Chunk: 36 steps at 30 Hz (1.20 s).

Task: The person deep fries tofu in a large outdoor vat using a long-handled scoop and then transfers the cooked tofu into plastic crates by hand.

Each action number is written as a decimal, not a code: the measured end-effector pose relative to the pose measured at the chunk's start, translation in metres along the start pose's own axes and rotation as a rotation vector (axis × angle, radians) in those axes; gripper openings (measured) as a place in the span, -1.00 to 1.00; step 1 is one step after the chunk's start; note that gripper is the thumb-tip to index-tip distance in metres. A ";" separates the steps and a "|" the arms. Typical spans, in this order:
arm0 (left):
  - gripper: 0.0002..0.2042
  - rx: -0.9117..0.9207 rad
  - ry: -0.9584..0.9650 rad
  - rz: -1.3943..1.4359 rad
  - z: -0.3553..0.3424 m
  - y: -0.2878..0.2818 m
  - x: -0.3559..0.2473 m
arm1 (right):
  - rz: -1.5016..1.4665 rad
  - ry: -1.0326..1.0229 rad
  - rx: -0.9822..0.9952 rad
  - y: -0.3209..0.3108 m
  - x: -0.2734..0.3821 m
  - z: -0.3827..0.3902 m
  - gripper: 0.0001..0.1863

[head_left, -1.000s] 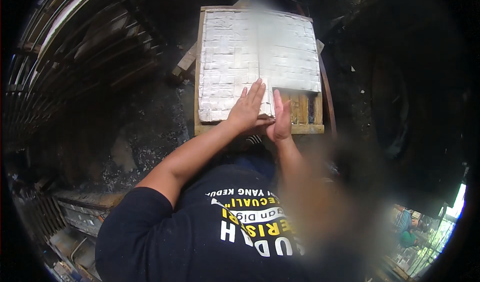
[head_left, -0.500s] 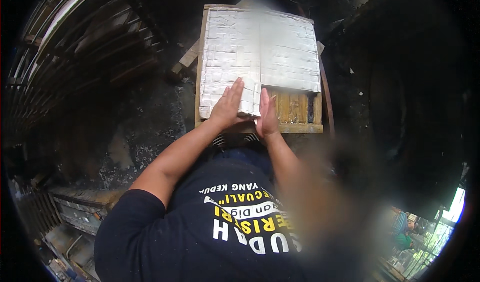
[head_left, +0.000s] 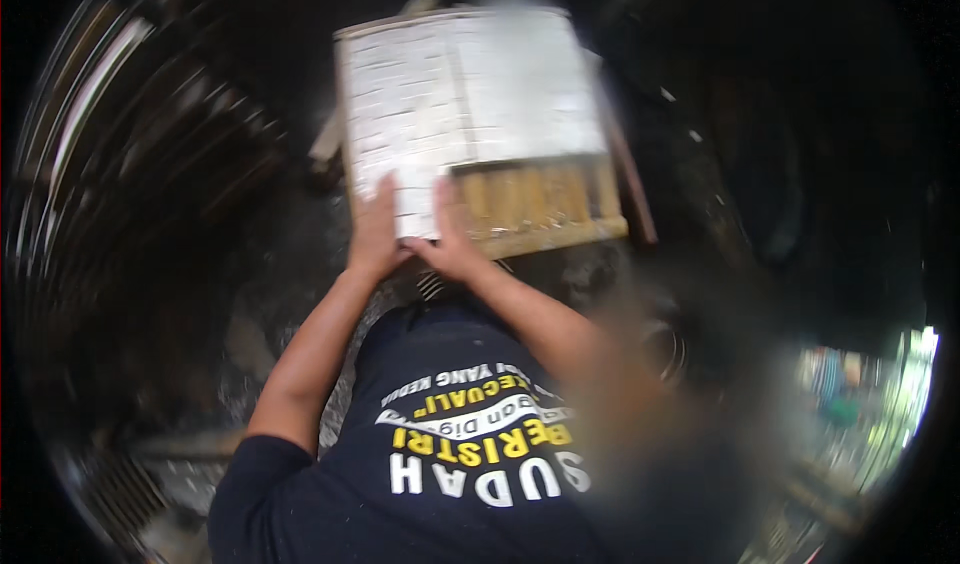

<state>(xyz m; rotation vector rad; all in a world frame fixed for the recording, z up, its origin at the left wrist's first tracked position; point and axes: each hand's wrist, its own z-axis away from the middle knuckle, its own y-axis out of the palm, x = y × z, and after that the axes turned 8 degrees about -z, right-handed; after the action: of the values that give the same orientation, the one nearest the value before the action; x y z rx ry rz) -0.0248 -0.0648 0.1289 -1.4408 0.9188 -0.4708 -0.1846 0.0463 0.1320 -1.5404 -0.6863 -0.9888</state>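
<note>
A shallow wooden tray lies in front of me, mostly covered with rows of white rectangular blocks. At its near left corner, my left hand rests along the outer side of a short group of white blocks, fingers stretched out. Along the inner side of the same group lies my right hand, with its fingers straight. The thumbs come close together at the near end of the blocks. Motion blur hides the exact finger contact.
Bare yellowish slats show in the tray's near right part. A wooden bar slants along its right side. Blurred racks stand at the far left. A dark floor surrounds the tray. Smudges blur parts of the view.
The view has shifted and turned, so the tray appears farther left and tilted. The group of blocks now sits flat at the near left corner. My left hand has moved from its top to its outer side.
</note>
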 end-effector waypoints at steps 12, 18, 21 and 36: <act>0.23 -0.123 -0.057 0.159 -0.002 -0.010 -0.042 | -1.201 0.476 -0.091 -0.027 0.023 -0.053 -0.29; 0.18 -0.172 -0.061 0.241 -0.005 -0.006 -0.045 | -0.362 0.651 -0.092 -0.028 0.044 -0.067 0.04; -0.01 -0.033 -0.055 0.151 -0.029 -0.032 -0.077 | -0.777 0.545 -0.095 -0.007 -0.030 -0.082 -0.17; -0.29 -0.214 -0.142 0.561 -0.076 -0.070 -0.142 | -1.548 0.580 -0.128 -0.095 0.033 -0.008 -0.26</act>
<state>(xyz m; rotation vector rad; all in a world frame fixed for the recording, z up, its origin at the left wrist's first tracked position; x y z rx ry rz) -0.1501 -0.0124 0.2398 -1.3103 1.2275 0.1486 -0.2513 0.0550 0.2067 -0.4799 -1.3917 -2.4833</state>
